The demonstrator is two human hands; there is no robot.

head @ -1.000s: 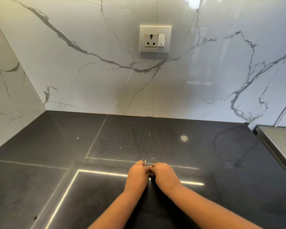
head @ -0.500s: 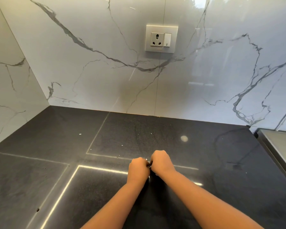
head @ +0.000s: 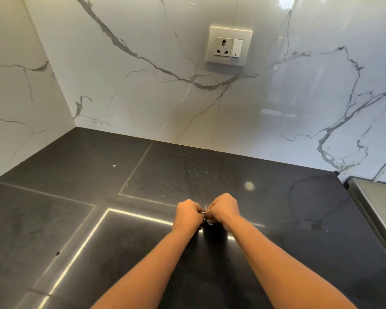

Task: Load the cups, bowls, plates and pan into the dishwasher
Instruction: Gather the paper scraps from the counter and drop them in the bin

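Observation:
My left hand (head: pixel 187 214) and my right hand (head: pixel 225 208) are held close together over the dark stone countertop (head: pixel 98 241), both with fingers curled. Between them they pinch a small crinkled clear wrapper (head: pixel 206 216), which is mostly hidden by the fingers. No cups, bowls, plates, pan or dishwasher are in view.
A white marble wall with a power socket and switch (head: pixel 229 46) rises behind the counter, and another marble wall (head: pixel 13 97) closes the left side. A steel appliance edge (head: pixel 379 204) borders the counter at the right. Small crumbs dot the surface.
The view has tilted down a little. Both hands have stayed together at the same spot, working the small wrapper between their fingers.

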